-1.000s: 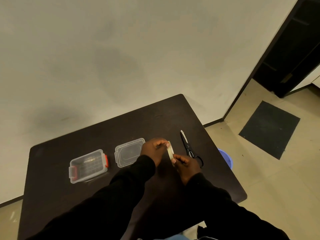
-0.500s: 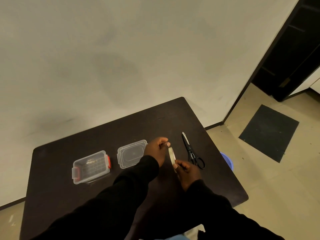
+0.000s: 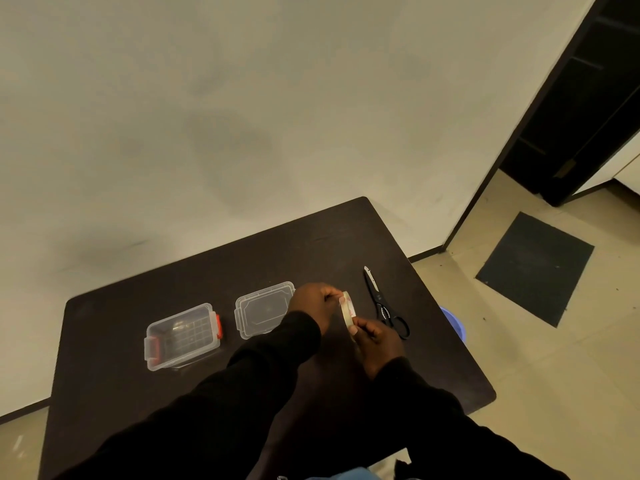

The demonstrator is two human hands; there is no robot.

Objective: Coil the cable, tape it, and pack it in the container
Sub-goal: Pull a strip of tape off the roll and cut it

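We see a dark table (image 3: 145, 393) set against a pale wall, our black sleeves reaching over its near edge. On it, towards the left, stands the clear container (image 3: 183, 336) with red latches, open on top, its long axis running left to right; whether the cable lies inside we cannot tell. Just right of it lies its clear lid (image 3: 261, 310). The black scissors (image 3: 382, 303) rest near the right edge, tips pointing away from us. Between lid and scissors, above the table, our left hand (image 3: 313, 306) and right hand (image 3: 379, 342) both pinch the tape roll (image 3: 348, 313), held on edge.
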